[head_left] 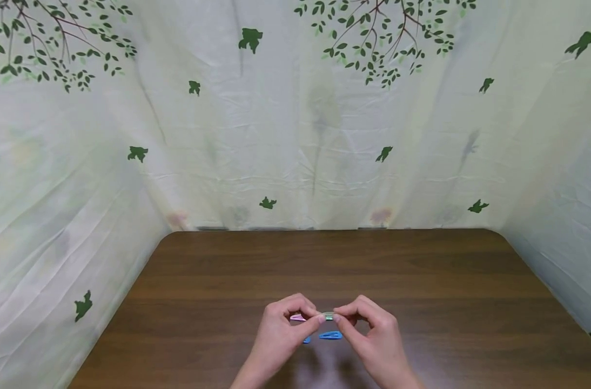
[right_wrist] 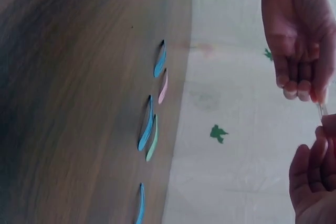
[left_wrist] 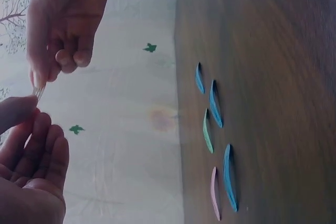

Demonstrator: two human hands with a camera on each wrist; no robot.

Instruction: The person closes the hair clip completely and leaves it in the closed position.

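Both hands meet a little above the brown table, near its front edge. My left hand and right hand each pinch one end of a small greenish hair clip between thumb and forefinger. The clip shows as a thin pale sliver in the left wrist view and again as a sliver in the right wrist view. Beneath the hands, several snap clips lie flat on the table: a blue clip, a pink clip, a green clip and more blue clips.
A pale curtain printed with green leaves and branches hangs close around the table's far and side edges. The table top has rounded far corners.
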